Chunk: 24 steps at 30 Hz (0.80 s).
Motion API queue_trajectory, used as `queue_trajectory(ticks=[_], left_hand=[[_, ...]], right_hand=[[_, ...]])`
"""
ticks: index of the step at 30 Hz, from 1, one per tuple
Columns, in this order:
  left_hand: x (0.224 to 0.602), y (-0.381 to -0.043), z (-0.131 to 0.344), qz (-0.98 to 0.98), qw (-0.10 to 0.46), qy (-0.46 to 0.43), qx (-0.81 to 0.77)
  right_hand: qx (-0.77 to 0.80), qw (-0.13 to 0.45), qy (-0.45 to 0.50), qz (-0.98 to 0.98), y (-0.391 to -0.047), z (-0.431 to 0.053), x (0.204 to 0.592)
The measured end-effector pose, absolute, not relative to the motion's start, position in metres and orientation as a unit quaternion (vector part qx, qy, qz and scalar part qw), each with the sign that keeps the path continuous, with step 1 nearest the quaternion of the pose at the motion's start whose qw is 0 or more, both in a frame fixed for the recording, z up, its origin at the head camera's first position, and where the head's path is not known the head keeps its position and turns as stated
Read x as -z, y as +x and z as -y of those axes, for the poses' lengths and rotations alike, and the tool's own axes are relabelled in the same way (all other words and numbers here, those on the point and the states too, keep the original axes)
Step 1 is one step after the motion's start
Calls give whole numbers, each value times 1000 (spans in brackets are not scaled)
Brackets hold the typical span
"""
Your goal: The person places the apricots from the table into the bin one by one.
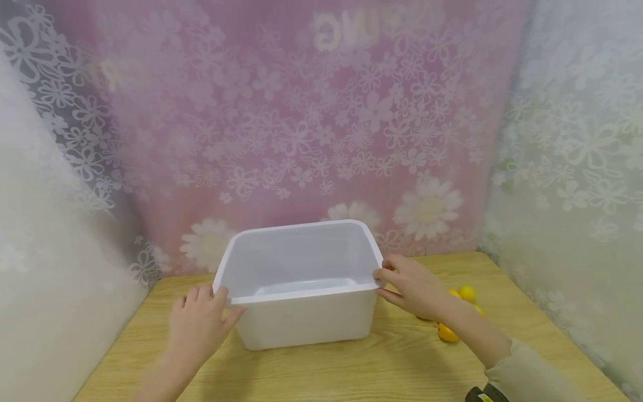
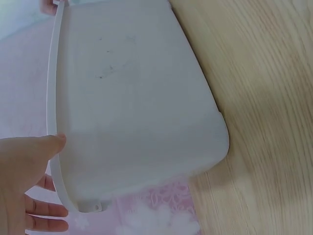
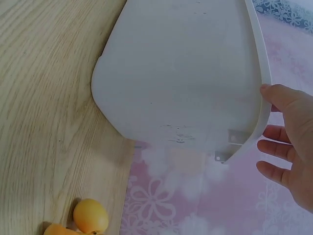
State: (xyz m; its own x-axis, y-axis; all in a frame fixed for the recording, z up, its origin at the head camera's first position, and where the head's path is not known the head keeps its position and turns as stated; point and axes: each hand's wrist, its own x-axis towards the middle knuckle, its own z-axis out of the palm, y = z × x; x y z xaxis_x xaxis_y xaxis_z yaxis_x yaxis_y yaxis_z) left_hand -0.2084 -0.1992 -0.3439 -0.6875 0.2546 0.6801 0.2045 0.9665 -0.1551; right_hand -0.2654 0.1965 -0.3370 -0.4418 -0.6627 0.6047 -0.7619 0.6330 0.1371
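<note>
A white plastic tub [image 1: 306, 321], rectangular with rounded corners, stands on the wooden table, its open top facing up and its inside bare. At its near left corner my left hand [image 1: 198, 324] grips the rim, thumb on the front wall and the other fingers at the side. My right hand [image 1: 414, 287] pinches the rim at the right corner. In the left wrist view, the thumb [image 2: 57, 144] presses just under the rim. The right wrist view has the right thumb [image 3: 279, 93] on the rim's outer face, the other fingers beyond it.
Several yellow and orange fruits [image 1: 467, 293] lie on the table [image 1: 311, 374] to the right of the tub, partly hidden behind my right forearm. A pink floral curtain [image 1: 301, 139] hangs behind the table's far edge. Pale sheets flank both sides.
</note>
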Motion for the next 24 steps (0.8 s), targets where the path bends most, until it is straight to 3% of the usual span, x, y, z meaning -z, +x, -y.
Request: queue_trajectory(ticks=[24], left_hand=[[346, -179, 157, 870, 446, -206, -38]], right_hand=[[-96, 352, 427, 827, -209, -247, 338]])
